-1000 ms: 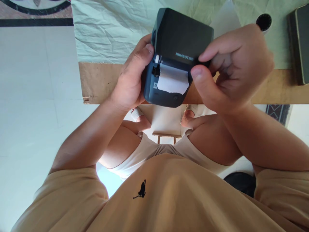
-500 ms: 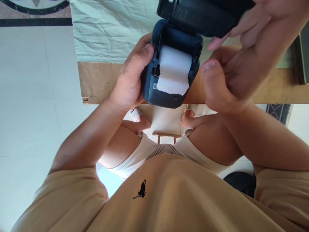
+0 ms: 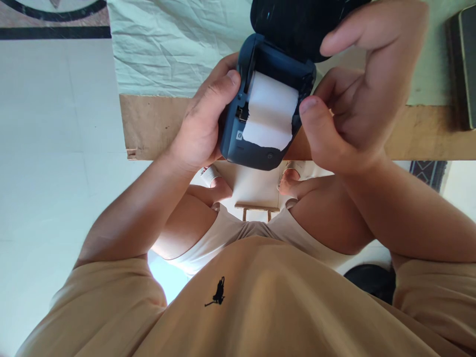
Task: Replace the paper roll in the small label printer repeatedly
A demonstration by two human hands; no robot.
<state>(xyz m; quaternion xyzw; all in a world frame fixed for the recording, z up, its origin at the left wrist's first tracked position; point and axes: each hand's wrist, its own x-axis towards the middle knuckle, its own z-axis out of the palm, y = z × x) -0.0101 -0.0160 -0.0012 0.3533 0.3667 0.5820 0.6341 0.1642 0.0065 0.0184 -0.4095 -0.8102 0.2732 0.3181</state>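
A dark blue-black portable receipt printer (image 3: 247,156) is tilted above the table's front edge, its lid (image 3: 292,27) swung up. Inside lies a white paper roll (image 3: 273,109), its torn end draped over the front. My left hand (image 3: 208,109) is closed around the printer's left side, thumb on the rim and fingers hidden behind. At the right side, my right hand (image 3: 364,94) has its thumb and a curled finger at the printer's edge. Its index finger points toward the lid's lower right corner; whether it touches the lid I cannot tell.
A wooden table (image 3: 156,124) with a pale green cloth (image 3: 174,44) lies beneath the printer. A dark flat object (image 3: 464,69) sits at the table's right side. Under the table a wooden bar (image 3: 256,208) shows between my legs.
My right hand has moved left from the lid, and its thumb now reaches the printer's right edge. The lid has tipped slightly farther back; the printer has shifted slightly in my left hand.
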